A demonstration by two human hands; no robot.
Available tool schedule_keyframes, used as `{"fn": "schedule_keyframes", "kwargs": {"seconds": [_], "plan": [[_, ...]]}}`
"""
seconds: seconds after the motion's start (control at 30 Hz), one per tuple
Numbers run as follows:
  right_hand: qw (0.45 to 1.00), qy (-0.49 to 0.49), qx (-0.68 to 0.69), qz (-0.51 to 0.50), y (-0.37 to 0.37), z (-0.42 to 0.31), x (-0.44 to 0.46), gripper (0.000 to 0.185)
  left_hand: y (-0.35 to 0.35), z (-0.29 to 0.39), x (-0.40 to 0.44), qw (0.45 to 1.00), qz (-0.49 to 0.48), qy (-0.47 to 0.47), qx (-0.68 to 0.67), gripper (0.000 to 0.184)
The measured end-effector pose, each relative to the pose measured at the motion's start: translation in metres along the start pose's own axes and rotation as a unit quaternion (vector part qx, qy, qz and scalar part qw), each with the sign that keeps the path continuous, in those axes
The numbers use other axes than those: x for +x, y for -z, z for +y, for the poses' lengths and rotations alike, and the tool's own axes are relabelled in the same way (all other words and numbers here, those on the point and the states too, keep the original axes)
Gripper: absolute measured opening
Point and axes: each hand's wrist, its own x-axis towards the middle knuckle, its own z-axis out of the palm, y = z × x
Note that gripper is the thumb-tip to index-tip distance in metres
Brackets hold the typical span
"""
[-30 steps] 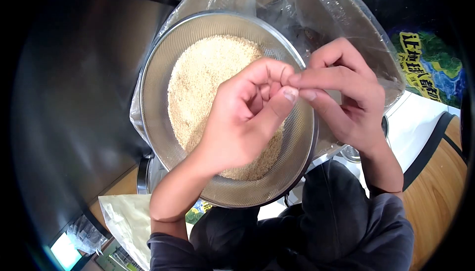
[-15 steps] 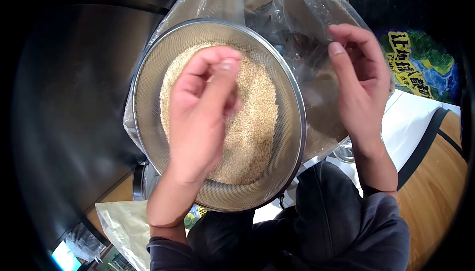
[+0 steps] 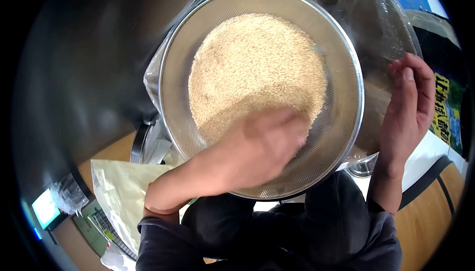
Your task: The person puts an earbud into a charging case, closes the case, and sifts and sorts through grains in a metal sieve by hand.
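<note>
A round metal mesh sieve [image 3: 341, 117] holds a broad heap of pale tan grains [image 3: 257, 63]. My left hand [image 3: 262, 145] reaches over the near part of the sieve, at the lower edge of the heap. Motion smears its fingers, so their grip is unclear. To the right of the sieve, my right hand [image 3: 410, 98] is raised with thumb and bent fingers drawn together. Whatever lies between those fingertips, if anything, is too small to make out. Beside that hand is a large clear plastic bag [image 3: 371, 28], which spreads behind and beneath the sieve.
A black bag with yellow lettering [image 3: 440, 93] is at the right. Below it is a wooden surface with a dark edge [image 3: 425, 221]. A cream-coloured sheet or bag [image 3: 118, 192] lies at lower left, near a lit screen [image 3: 45, 209]. My knees [image 3: 336, 206] are under the sieve.
The sieve appears larger and higher in view, its grain heap smoother and rounder. My left hand has moved down and right across it. My right hand sits farther right, its fingertips closer together.
</note>
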Motion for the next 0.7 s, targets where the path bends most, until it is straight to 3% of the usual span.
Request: {"fn": "schedule_keyframes", "kwargs": {"seconds": [0.03,0.13,0.2,0.27,0.33,0.4,0.43,0.5,0.53,0.6,0.67,0.7], "plan": [[1.000,0.003,-0.003,-0.004,0.001,0.001,0.000,0.020,0.003,0.006,-0.005,0.992,-0.119,0.008,-0.050,0.029],[1.000,0.002,-0.012,-0.006,0.000,0.001,-0.001,0.020,0.013,-0.003,-0.007,0.983,-0.168,0.005,-0.071,0.030],[1.000,0.003,-0.022,-0.012,0.001,0.001,-0.002,0.021,0.021,-0.029,-0.002,0.989,0.002,-0.010,-0.146,0.030],[1.000,-0.006,-0.011,-0.007,0.002,-0.001,-0.003,0.020,0.033,-0.055,0.020,0.958,0.141,0.066,-0.239,0.027],[1.000,0.003,-0.017,-0.015,0.003,0.001,-0.002,0.020,0.045,-0.085,0.047,0.857,0.237,0.131,-0.439,0.027],[0.999,0.012,-0.023,-0.021,0.004,0.002,-0.002,0.019,0.045,-0.109,0.063,0.781,0.274,0.052,-0.559,0.031],[1.000,0.009,-0.017,-0.020,0.003,0.001,-0.002,0.019,0.039,-0.114,0.064,0.782,0.270,0.054,-0.559,0.031],[1.000,0.002,-0.013,-0.019,0.004,0.002,-0.002,0.019,0.025,-0.114,0.065,0.704,0.196,0.066,-0.679,0.044],[1.000,0.001,-0.008,-0.018,0.004,0.003,-0.002,0.019,0.015,-0.114,0.064,0.704,0.193,0.069,-0.680,0.044],[1.000,-0.002,-0.003,-0.019,0.005,0.003,-0.003,0.019,-0.006,-0.108,0.053,0.693,0.042,0.052,-0.718,0.043],[1.000,0.002,-0.002,-0.030,0.004,0.003,-0.002,0.019,-0.015,-0.074,0.035,0.673,-0.041,0.137,-0.726,0.042],[1.000,0.002,0.001,-0.031,0.003,0.002,-0.002,0.019,-0.032,-0.070,0.025,0.665,-0.087,0.129,-0.730,0.042]]}}
